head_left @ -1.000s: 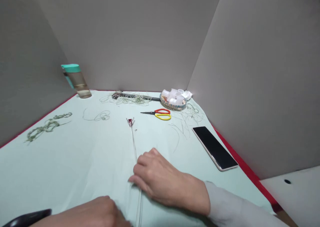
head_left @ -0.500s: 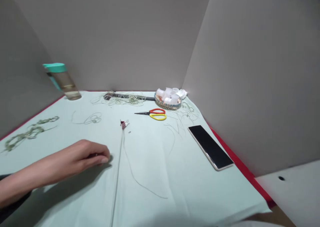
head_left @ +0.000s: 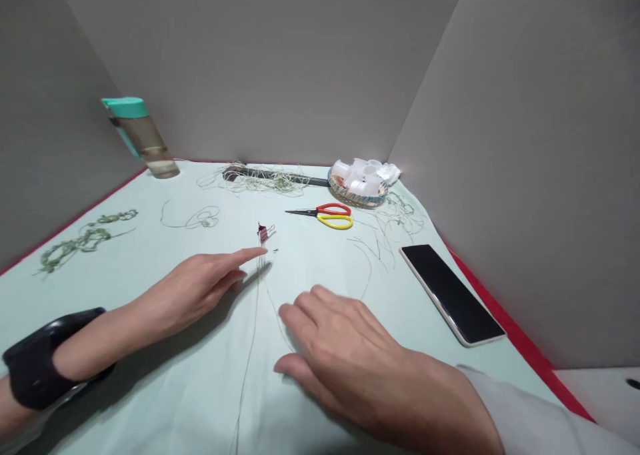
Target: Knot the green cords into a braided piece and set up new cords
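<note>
A dark red binder clip (head_left: 263, 233) sits mid-table with thin pale cords (head_left: 256, 308) running from it toward me. My left hand (head_left: 200, 287) is open, its index finger stretched out across the cords just below the clip. The other left fingers are loosely curled. On the right of the cords, my right hand (head_left: 340, 348) hovers or rests palm down, thumb apart from the fingers, near the strand that curves right. Its fingertips are partly hidden, and nothing shows held in it. A tiny dark bit (head_left: 275, 250) lies beside the clip.
Scissors (head_left: 320, 215) with red and yellow handles lie beyond the clip. Behind them are a dark rod (head_left: 315, 181) with tangled threads and a basket (head_left: 357, 198) of white pieces. A phone (head_left: 453, 295) lies right; a bottle (head_left: 150, 141) and knotted green cord (head_left: 75, 247) are left.
My left hand has moved forward and right to the cords, index finger now extended. My right hand has come into view. The whole view has shifted, so the table things appear farther right and higher.
</note>
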Action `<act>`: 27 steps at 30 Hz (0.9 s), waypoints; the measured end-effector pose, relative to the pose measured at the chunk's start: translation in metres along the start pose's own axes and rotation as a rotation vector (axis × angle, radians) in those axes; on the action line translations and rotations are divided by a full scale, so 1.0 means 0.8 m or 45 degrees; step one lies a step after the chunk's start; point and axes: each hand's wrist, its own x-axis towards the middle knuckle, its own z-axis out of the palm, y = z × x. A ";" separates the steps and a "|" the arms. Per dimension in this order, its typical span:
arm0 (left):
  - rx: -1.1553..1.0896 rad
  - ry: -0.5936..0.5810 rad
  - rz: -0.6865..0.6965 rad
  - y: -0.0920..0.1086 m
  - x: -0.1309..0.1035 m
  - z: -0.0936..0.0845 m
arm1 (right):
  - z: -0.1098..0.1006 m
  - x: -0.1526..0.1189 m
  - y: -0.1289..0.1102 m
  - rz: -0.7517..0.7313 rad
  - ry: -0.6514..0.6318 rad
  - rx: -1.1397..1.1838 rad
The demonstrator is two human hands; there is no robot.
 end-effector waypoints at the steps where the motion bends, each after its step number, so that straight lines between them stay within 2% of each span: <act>1: 0.033 -0.004 -0.020 0.000 0.002 0.002 | 0.000 0.002 0.008 0.009 0.040 -0.087; 6: 0.124 -0.035 -0.160 0.007 0.010 0.012 | 0.031 -0.008 0.016 -0.150 0.159 -0.223; 8: 0.142 -0.057 -0.185 0.012 0.010 0.019 | 0.033 -0.012 0.018 -0.162 0.179 -0.228; 11: 0.171 -0.072 -0.203 0.015 0.009 0.027 | 0.015 -0.007 0.034 -0.013 0.169 -0.019; 13: 0.168 -0.096 -0.203 0.013 0.009 0.029 | -0.005 0.003 0.052 0.137 0.181 0.234; 15: 0.156 -0.123 -0.195 0.007 0.008 0.028 | -0.026 0.015 0.073 0.325 0.216 0.614; 17: 0.146 -0.136 -0.179 0.001 0.007 0.028 | -0.045 0.027 0.093 0.436 0.373 0.795; 21: 0.142 -0.117 -0.143 -0.006 0.003 0.031 | -0.066 0.047 0.120 0.478 0.660 1.101; 24: 0.152 -0.101 -0.120 -0.008 0.001 0.037 | -0.076 0.066 0.126 0.574 0.830 1.341; 27: 0.166 -0.088 -0.107 -0.010 -0.001 0.042 | -0.089 0.087 0.125 0.604 0.930 1.451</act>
